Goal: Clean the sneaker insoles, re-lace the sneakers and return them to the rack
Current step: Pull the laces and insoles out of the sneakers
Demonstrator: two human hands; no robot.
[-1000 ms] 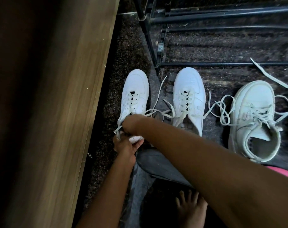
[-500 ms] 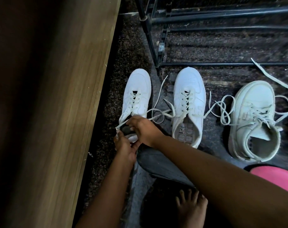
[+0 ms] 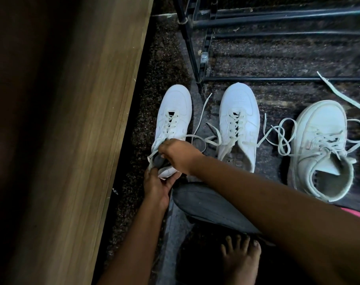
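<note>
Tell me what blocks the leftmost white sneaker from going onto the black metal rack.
Nothing solid lies between the leftmost white sneaker and the black metal rack just ahead. A loose white lace trails on the floor toward the middle white sneaker, which sits before the rack's bottom rail and may crowd that spot.

Reads to me as a home, floor level in a shoe-storage corner. A black metal-tube shoe rack (image 3: 277, 17) stands on a dark speckled stone floor (image 3: 166, 64), tight beside a wood-grain furniture panel (image 3: 88, 140). Three white shoes sit on the floor in front of the rack: left sneaker (image 3: 175, 112), middle sneaker (image 3: 239, 112) and high-top sneaker (image 3: 321, 136), with loose laces (image 3: 282, 138) trailing between them. I also log a bare foot (image 3: 242, 264) and a grey trouser leg (image 3: 205, 202) down on that floor. Lighting is dim, indoor.
</note>
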